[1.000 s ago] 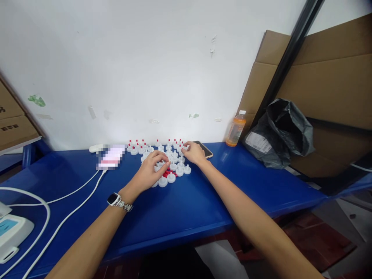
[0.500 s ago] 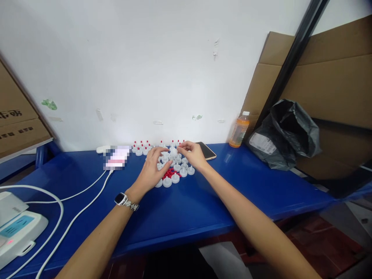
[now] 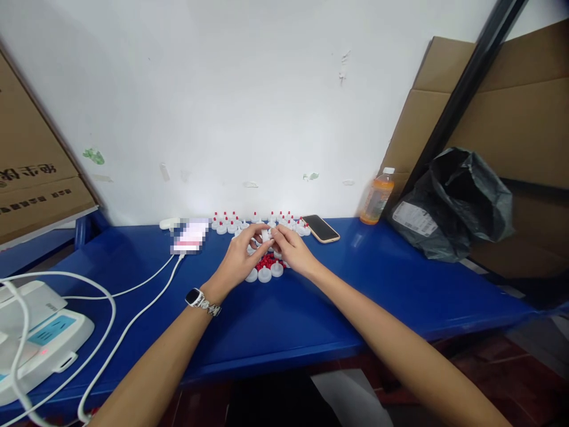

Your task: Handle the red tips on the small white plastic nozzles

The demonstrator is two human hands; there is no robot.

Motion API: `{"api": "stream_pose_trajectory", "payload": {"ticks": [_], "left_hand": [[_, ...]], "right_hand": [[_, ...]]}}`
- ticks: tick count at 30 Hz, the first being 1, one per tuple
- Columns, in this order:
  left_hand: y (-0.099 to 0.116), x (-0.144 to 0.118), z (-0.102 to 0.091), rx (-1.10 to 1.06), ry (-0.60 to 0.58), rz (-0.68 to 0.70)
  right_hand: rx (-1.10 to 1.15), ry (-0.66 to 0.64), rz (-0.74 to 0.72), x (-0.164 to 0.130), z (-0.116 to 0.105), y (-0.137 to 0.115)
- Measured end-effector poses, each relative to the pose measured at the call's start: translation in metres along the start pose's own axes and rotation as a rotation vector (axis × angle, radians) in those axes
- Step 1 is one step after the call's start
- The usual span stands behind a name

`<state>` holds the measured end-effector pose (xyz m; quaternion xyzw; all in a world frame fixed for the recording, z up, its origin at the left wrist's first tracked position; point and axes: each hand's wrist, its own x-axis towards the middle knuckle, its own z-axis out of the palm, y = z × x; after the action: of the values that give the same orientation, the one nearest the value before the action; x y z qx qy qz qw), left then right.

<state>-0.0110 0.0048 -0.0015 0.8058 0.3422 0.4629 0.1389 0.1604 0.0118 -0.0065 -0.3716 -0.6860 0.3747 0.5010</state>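
My left hand (image 3: 240, 258) and my right hand (image 3: 292, 251) meet over a cluster of small white caps (image 3: 264, 274) on the blue table (image 3: 284, 320). Between the fingertips of both hands sits one white cap (image 3: 266, 235). A little heap of tiny red tips (image 3: 267, 262) lies under the hands. Behind them, near the wall, stands a row of white caps with red tips (image 3: 231, 223). My left wrist wears a watch (image 3: 198, 299).
A phone (image 3: 323, 228) lies right of the caps, an orange drink bottle (image 3: 377, 197) and a black bag (image 3: 453, 204) farther right. A blurred device (image 3: 191, 235) with white cables (image 3: 133, 314) lies left; a white appliance (image 3: 40, 338) at the near left. Cardboard boxes (image 3: 31, 172) stand at both sides.
My right hand came back from the rear caps toward my left hand, and both now pinch one white cap together. The view shifted slightly to the left.
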Motion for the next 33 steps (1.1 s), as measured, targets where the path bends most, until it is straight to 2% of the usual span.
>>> {"api": "stream_pose_trajectory", "payload": {"ticks": [4, 12, 15, 19, 21, 22, 24, 25, 26, 27, 28, 29, 31, 33], "left_hand": [[0.001, 0.0, 0.0, -0.031, -0.036, 0.019], [0.002, 0.003, -0.002, 0.011, -0.009, 0.028], [0.003, 0.004, -0.005, 0.072, 0.0, 0.108], [0.013, 0.004, -0.01, 0.199, -0.006, 0.281], [0.015, 0.005, -0.013, 0.2, -0.022, 0.31], [0.015, 0.005, -0.015, 0.163, 0.008, 0.285], [0.009, 0.007, -0.02, 0.017, 0.162, 0.161], [0.004, 0.008, -0.022, -0.091, 0.32, 0.081], [-0.001, 0.008, -0.024, -0.183, 0.405, 0.035], [-0.007, 0.009, -0.025, -0.24, 0.374, -0.012], [-0.012, 0.009, -0.025, -0.263, 0.291, -0.053], [-0.016, 0.009, -0.023, -0.256, 0.179, -0.082], [-0.02, 0.008, -0.016, -0.204, 0.051, -0.103], [-0.02, 0.006, -0.009, -0.158, -0.009, -0.11]], "right_hand": [[-0.073, 0.013, -0.052, 0.001, 0.001, 0.007], [-0.037, 0.068, 0.026, 0.004, 0.0, 0.002], [0.019, 0.074, 0.039, 0.005, 0.002, 0.0], [0.141, 0.058, 0.082, 0.004, 0.009, -0.005], [0.212, 0.044, 0.119, 0.005, 0.008, -0.009], [0.24, 0.054, 0.139, 0.005, 0.005, -0.01], [0.272, 0.133, 0.163, 0.007, -0.006, -0.011], [0.261, 0.201, 0.161, 0.008, -0.013, -0.01], [0.232, 0.264, 0.142, 0.008, -0.02, -0.009], [0.174, 0.306, 0.114, 0.007, -0.025, -0.008], [0.077, 0.306, 0.071, 0.007, -0.028, -0.007], [-0.04, 0.254, 0.031, 0.005, -0.029, -0.006], [-0.275, 0.102, -0.02, 0.002, -0.023, -0.005], [-0.435, 0.003, -0.021, 0.0, -0.014, -0.005]]}}
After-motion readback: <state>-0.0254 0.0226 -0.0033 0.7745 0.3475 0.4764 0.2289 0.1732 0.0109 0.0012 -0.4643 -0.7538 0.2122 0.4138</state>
